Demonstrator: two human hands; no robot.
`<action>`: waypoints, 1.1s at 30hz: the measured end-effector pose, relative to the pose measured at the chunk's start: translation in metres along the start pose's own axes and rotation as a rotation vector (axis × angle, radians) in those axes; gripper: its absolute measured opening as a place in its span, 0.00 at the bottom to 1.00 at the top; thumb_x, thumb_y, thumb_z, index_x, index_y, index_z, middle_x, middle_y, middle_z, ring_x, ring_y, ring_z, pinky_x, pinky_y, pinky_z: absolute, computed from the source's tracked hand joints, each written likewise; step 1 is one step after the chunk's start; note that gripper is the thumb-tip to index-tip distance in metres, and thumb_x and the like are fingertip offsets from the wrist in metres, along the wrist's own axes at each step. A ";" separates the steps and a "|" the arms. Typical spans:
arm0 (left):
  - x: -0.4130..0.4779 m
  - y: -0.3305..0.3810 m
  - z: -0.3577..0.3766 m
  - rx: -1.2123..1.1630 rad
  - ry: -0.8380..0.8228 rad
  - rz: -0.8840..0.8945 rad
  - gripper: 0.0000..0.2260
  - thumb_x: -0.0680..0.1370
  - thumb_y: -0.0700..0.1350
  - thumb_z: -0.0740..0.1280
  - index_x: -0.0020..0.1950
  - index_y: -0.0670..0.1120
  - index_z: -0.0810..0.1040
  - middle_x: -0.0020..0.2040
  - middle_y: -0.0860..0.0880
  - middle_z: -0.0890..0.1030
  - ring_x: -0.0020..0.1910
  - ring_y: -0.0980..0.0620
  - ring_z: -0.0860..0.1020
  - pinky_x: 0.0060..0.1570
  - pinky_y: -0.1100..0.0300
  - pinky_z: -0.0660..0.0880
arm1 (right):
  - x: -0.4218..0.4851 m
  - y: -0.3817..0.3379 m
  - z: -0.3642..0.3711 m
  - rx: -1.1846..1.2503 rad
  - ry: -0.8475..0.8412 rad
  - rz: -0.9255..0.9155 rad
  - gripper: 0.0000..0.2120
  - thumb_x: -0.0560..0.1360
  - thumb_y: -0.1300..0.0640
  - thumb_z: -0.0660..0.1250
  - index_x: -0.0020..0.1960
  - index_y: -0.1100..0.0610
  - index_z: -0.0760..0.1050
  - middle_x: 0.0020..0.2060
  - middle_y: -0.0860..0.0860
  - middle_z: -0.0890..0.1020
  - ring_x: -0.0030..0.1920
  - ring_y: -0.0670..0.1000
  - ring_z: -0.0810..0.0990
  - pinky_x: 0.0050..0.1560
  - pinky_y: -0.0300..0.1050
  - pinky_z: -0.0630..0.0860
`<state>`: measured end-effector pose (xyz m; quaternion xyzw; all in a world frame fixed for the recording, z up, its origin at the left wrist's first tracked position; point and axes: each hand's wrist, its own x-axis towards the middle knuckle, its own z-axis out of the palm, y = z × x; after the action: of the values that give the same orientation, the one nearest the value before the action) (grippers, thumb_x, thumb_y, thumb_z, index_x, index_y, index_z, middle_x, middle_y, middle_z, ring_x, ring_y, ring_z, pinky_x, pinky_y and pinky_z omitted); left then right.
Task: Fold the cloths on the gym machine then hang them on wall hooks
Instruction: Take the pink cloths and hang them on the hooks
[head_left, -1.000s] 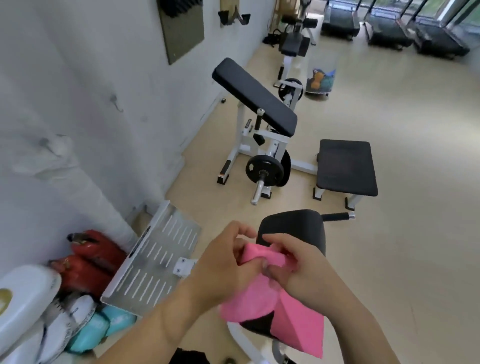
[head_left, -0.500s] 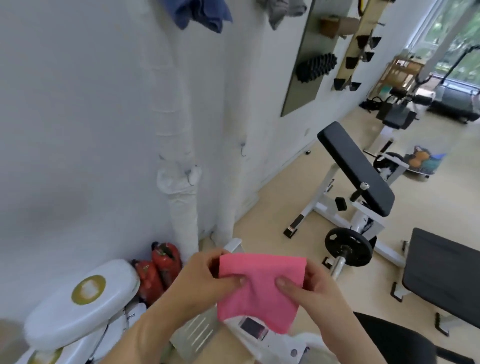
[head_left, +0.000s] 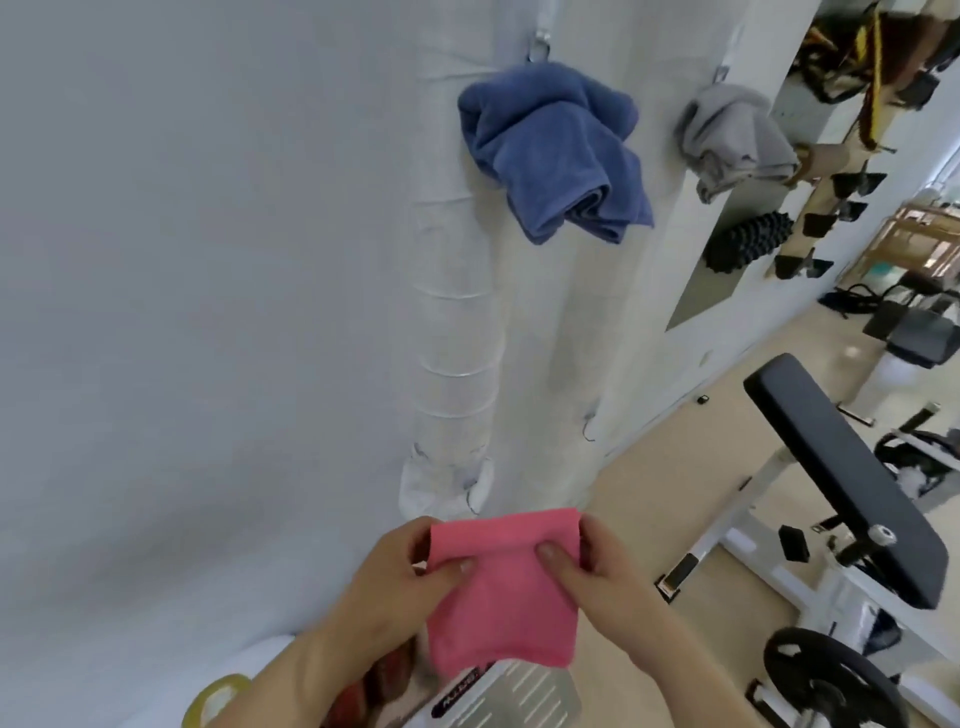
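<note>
A folded pink cloth (head_left: 504, 587) hangs in front of me, low in the head view. My left hand (head_left: 400, 571) pinches its top left corner. My right hand (head_left: 587, 566) pinches its top right corner, thumb on the front. High on the white wall a blue cloth (head_left: 556, 150) hangs bunched from a metal hook (head_left: 540, 44). To its right a grey cloth (head_left: 737, 137) hangs from another hook (head_left: 723, 73). A small bare hook (head_left: 588, 423) sticks out of the wall lower down, above my right hand.
A white wrapped pipe (head_left: 457, 364) runs down the wall behind the cloth. A black padded bench (head_left: 841, 467) on a white frame with a weight plate (head_left: 826, 675) stands at right. A perforated metal plate (head_left: 524, 696) lies below my hands. A black roller (head_left: 748, 241) sits on a wall board.
My view has swung up from the floor and machine to the wall, bringing the hung blue and grey cloths into sight. Both hands lifted the pink cloth and now hold it flat by its top corners.
</note>
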<state>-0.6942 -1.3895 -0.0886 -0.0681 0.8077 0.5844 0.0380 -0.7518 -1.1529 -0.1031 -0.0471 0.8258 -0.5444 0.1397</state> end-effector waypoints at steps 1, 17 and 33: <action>0.012 -0.004 0.000 0.006 0.025 -0.006 0.07 0.77 0.39 0.71 0.51 0.51 0.83 0.48 0.54 0.87 0.47 0.58 0.84 0.48 0.62 0.81 | 0.018 -0.001 -0.003 -0.026 -0.034 -0.003 0.07 0.80 0.53 0.70 0.57 0.49 0.78 0.49 0.46 0.87 0.51 0.46 0.85 0.55 0.52 0.83; 0.146 -0.086 0.024 0.288 0.291 -0.157 0.10 0.74 0.40 0.71 0.44 0.56 0.78 0.39 0.55 0.82 0.41 0.54 0.80 0.41 0.68 0.72 | 0.219 0.043 0.000 -0.287 -0.259 -0.042 0.09 0.74 0.63 0.71 0.47 0.49 0.77 0.42 0.54 0.82 0.39 0.52 0.78 0.38 0.43 0.79; 0.156 -0.113 0.048 0.023 0.377 -0.172 0.10 0.67 0.42 0.75 0.45 0.52 0.80 0.41 0.48 0.84 0.37 0.53 0.82 0.40 0.55 0.82 | 0.239 0.059 0.015 -0.052 -0.353 0.105 0.11 0.73 0.73 0.68 0.53 0.64 0.75 0.41 0.66 0.85 0.37 0.61 0.87 0.45 0.62 0.86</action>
<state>-0.8317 -1.3894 -0.2320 -0.2445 0.7983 0.5468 -0.0631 -0.9721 -1.1976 -0.2051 -0.1024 0.8035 -0.4981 0.3095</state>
